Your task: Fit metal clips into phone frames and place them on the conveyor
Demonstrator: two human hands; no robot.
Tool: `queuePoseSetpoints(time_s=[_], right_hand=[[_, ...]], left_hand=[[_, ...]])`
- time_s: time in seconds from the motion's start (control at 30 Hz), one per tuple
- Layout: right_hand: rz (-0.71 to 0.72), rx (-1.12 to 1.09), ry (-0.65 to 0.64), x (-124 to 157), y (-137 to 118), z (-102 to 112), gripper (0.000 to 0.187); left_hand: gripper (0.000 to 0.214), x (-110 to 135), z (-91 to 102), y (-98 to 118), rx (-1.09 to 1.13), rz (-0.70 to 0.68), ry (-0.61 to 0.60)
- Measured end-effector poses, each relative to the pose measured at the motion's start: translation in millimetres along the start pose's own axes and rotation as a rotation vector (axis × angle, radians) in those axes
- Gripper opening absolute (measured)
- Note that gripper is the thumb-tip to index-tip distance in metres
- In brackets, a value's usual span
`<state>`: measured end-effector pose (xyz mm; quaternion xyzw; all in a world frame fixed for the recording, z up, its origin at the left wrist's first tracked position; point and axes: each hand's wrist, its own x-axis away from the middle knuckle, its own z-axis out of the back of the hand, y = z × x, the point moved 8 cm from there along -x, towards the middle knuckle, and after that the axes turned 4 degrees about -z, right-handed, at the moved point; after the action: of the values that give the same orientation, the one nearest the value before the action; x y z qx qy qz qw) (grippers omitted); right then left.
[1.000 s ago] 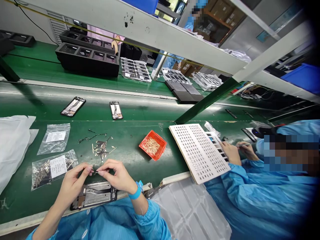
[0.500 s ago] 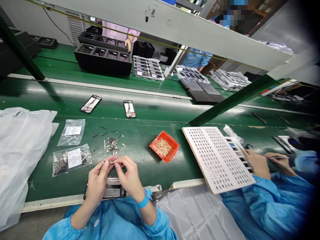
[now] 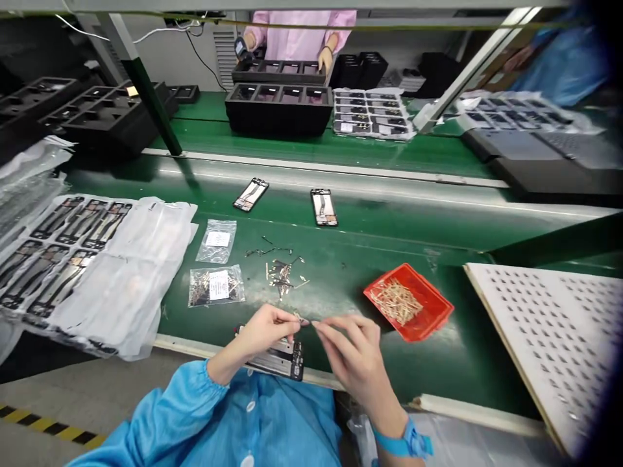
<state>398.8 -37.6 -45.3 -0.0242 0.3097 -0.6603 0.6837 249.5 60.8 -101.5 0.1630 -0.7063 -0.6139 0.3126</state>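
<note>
1. Between the left hand (image 3: 270,327) and the right hand (image 3: 357,347) there's a small dark part (image 3: 305,322), held up over the green bench (image 3: 335,259). My read on the step: fine fingertip work on that one tiny piece.
2. Left thumb and fingers are pinching one end of it. Right thumb and index are close together at the other end, but it's so tiny I honestly can't tell if they grip it or not.
3. Below the left hand, and partly covered by it, lies a phone frame (image 3: 280,360) at the near edge.
4. Just beyond the left hand is a loose pile of small parts (image 3: 282,279); right of and beyond the right hand sits a red tray (image 3: 433,311) with pale strips (image 3: 396,301).
5. Next move calls for a steady left pinch and a light right touch, I'd say, since the piece looks easy to drop.
</note>
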Motion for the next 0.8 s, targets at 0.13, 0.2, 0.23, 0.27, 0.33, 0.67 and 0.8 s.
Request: queuePoseSetpoints(time_s=[0.13, 0.2, 0.23, 0.27, 0.33, 0.67, 0.8], right_hand=[[0.132, -0.047, -0.035, -6.4, -28.8, -19.2, 0.021], [0.157, -0.071, -0.04, -8.1, -28.5, -20.7, 0.018], [0.165, -0.077, -0.05, -8.1, -27.1, -21.0, 0.017], [0.17, -0.078, -0.063, -7.6, -25.5, -20.9, 0.016], [0.175, -0.08, -0.085, -6.2, -23.5, -19.9, 0.015], [0.159, 0.043, -0.037, 2.7, -3.4, -9.4, 0.015], [-0.107, 0.271, 0.291, 13.5, 69.3, 49.6, 0.019]], left_hand=[[0.036, 4.8, -7.4, 1.9, -0.138, 0.002, -0.101], [0.034, 6.6, -7.0, 5.3, -0.232, -0.037, -0.111], [0.034, 7.0, -6.8, 7.4, -0.28, -0.064, -0.109], [0.034, 7.2, -7.1, 9.3, -0.326, -0.091, -0.108], [0.033, 7.0, -9.2, 11.7, -0.397, -0.133, -0.114], [0.029, 8.4, -15.4, 9.7, -0.355, -0.09, -0.12], [0.025, 8.0, -4.1, -13.2, -0.157, 0.063, -0.046]])
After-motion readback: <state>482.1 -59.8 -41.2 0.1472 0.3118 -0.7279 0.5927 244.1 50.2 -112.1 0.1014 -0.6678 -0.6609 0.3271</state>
